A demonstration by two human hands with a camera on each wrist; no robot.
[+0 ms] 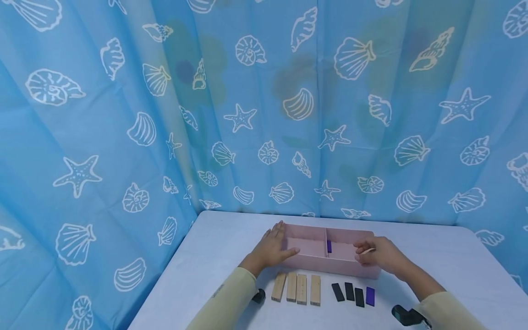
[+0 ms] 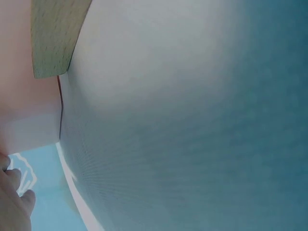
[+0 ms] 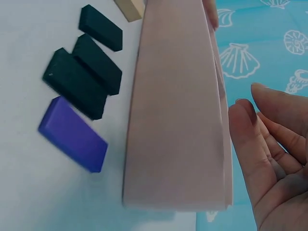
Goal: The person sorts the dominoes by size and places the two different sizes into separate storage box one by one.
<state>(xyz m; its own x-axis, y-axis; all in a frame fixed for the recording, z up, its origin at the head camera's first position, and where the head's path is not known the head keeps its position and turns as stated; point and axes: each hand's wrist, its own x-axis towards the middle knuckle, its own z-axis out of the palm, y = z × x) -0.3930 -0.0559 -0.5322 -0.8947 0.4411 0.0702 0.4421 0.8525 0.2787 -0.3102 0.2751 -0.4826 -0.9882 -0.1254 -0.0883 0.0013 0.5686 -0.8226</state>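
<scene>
A pink two-compartment box (image 1: 330, 264) stands on the table. My left hand (image 1: 269, 247) rests against its left end, fingers spread along the wall and thumb over the near rim. A purple block (image 1: 329, 246) is in the right compartment, beside the divider. Over the box's right end is my right hand (image 1: 381, 254), its fingers loosely bent. In the right wrist view a gap shows between thumb and fingertips, with no object visible there. In front of the box lie several black blocks (image 1: 349, 291), another purple block (image 3: 74, 134) and several wooden blocks (image 1: 302, 289).
The white table (image 1: 231, 229) extends around the box. Blue shell-patterned curtains (image 1: 264, 128) hang behind it and on the left. The left wrist view shows mostly blurred tabletop, plus one wooden block (image 2: 55, 38) close to the camera.
</scene>
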